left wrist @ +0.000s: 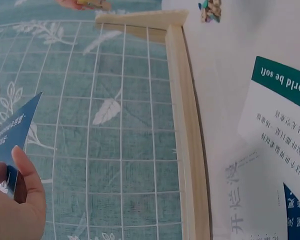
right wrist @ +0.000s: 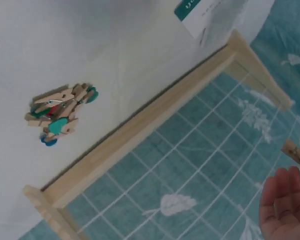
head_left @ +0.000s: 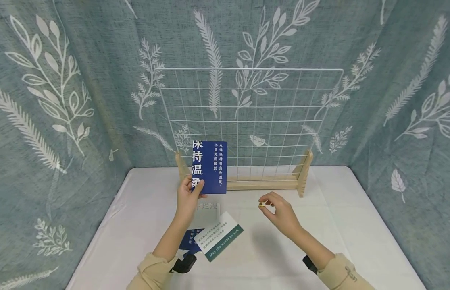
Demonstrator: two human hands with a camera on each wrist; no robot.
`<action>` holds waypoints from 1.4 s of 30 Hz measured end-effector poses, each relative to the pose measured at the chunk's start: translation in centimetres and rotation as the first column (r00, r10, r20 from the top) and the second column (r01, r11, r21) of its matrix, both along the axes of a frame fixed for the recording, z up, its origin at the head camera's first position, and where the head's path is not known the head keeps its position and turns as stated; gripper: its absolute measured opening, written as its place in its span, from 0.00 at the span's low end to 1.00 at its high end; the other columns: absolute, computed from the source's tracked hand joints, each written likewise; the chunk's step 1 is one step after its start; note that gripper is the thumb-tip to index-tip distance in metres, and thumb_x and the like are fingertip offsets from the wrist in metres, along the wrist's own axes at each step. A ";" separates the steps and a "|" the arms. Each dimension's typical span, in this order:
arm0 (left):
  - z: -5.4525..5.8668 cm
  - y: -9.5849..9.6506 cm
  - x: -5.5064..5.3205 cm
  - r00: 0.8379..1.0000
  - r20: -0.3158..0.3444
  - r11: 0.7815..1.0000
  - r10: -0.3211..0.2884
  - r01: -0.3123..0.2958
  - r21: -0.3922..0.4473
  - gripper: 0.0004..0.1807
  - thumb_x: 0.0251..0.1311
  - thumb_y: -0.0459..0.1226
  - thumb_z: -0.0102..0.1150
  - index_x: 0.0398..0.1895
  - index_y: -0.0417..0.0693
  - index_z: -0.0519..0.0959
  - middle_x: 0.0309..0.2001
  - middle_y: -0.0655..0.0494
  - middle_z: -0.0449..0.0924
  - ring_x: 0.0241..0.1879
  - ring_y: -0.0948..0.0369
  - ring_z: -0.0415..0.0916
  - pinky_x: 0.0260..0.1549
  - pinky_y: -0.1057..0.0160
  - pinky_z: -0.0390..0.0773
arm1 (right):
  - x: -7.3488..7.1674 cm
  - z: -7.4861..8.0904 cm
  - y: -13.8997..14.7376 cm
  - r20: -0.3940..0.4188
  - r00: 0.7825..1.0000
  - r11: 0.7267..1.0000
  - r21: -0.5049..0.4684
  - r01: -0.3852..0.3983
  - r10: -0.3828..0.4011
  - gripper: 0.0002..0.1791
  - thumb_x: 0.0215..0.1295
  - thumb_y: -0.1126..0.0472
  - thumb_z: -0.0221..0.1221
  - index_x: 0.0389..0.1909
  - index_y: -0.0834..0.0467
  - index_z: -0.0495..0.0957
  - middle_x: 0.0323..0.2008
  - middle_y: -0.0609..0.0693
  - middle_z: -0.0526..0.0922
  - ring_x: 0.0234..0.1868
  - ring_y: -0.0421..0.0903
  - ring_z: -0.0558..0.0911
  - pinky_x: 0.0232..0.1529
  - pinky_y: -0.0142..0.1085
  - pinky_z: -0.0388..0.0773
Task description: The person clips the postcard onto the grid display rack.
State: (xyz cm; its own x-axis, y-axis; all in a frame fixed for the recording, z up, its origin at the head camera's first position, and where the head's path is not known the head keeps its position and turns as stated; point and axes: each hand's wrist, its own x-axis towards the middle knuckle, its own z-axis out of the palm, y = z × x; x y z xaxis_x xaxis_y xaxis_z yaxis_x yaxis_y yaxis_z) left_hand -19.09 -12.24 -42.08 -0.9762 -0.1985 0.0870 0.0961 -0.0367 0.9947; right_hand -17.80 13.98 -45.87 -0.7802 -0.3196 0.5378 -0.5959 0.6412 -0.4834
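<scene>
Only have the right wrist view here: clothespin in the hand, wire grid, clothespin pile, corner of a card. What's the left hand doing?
Observer: Left hand grips a blue card with white characters.
Operator: Where does it sit against the wire grid?
Observer: From the head view, in front of its lower left part. Can't tell if they touch.
Operator: And the white-and-green card, top edge of my view. Anything under it?
Observer: Yes, it overlaps a pale card and a second blue card.
</scene>
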 end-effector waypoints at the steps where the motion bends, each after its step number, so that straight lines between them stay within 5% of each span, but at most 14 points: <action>1: 0.1 -0.1 -0.1 1.000 0.001 1.000 0.000 0.000 0.004 0.14 0.65 0.28 0.49 0.52 0.30 0.67 0.37 0.55 0.81 0.27 0.73 0.75 0.26 0.75 0.78 | 0.0 0.2 -0.1 -0.015 1.000 1.000 0.021 -0.018 0.019 0.09 0.52 0.69 0.66 0.35 0.60 0.79 0.33 0.48 0.82 0.33 0.44 0.80 0.35 0.36 0.80; 8: 0.9 -0.8 -1.0 1.000 -0.001 1.000 0.026 -0.026 -0.006 0.14 0.65 0.28 0.49 0.51 0.30 0.67 0.31 0.66 0.77 0.26 0.72 0.74 0.25 0.76 0.78 | -0.9 1.9 -0.5 -0.070 0.992 0.991 0.098 -0.095 0.102 0.09 0.52 0.68 0.66 0.35 0.58 0.80 0.32 0.47 0.82 0.30 0.41 0.80 0.32 0.29 0.79; 20: 2.5 -2.3 -2.0 0.997 0.017 0.995 0.072 -0.071 -0.064 0.14 0.68 0.29 0.46 0.54 0.32 0.64 0.42 0.47 0.77 0.26 0.75 0.75 0.25 0.76 0.78 | -1.1 3.3 -0.8 -0.036 0.991 0.979 0.165 -0.122 0.130 0.08 0.54 0.66 0.66 0.36 0.59 0.82 0.34 0.48 0.85 0.32 0.42 0.82 0.34 0.32 0.80; 27: 3.1 -3.1 -2.6 0.995 0.020 0.993 0.094 -0.092 -0.079 0.16 0.69 0.29 0.42 0.58 0.35 0.59 0.39 0.51 0.75 0.25 0.74 0.74 0.24 0.75 0.78 | -1.5 5.2 -1.0 0.087 0.988 0.990 0.055 -0.132 0.127 0.08 0.57 0.66 0.63 0.39 0.61 0.82 0.35 0.52 0.86 0.34 0.45 0.83 0.38 0.38 0.81; 31: 3.2 -3.4 -3.0 0.994 0.021 0.992 0.105 -0.103 -0.071 0.17 0.69 0.30 0.44 0.58 0.36 0.60 0.33 0.61 0.74 0.24 0.75 0.74 0.24 0.75 0.78 | -1.9 5.4 -1.3 0.083 0.986 0.988 0.030 -0.148 0.145 0.06 0.58 0.66 0.63 0.37 0.60 0.80 0.33 0.50 0.86 0.32 0.43 0.82 0.37 0.35 0.81; 35: 3.3 -3.7 -3.1 0.996 -0.016 0.996 0.085 -0.085 -0.030 0.15 0.70 0.33 0.44 0.57 0.37 0.61 0.30 0.68 0.74 0.24 0.74 0.74 0.25 0.74 0.78 | -2.5 5.7 -1.6 0.088 0.983 0.985 0.051 -0.168 0.163 0.04 0.59 0.66 0.62 0.36 0.60 0.79 0.31 0.49 0.84 0.31 0.43 0.81 0.37 0.34 0.81; 42: 4.0 -4.3 -3.6 0.990 -0.109 0.994 0.085 -0.092 -0.061 0.11 0.71 0.33 0.41 0.52 0.38 0.63 0.28 0.66 0.70 0.21 0.71 0.65 0.19 0.76 0.70 | -3.7 7.4 -2.9 0.048 0.977 0.968 0.133 -0.212 0.207 0.05 0.59 0.66 0.62 0.36 0.61 0.80 0.34 0.51 0.85 0.34 0.44 0.82 0.39 0.35 0.81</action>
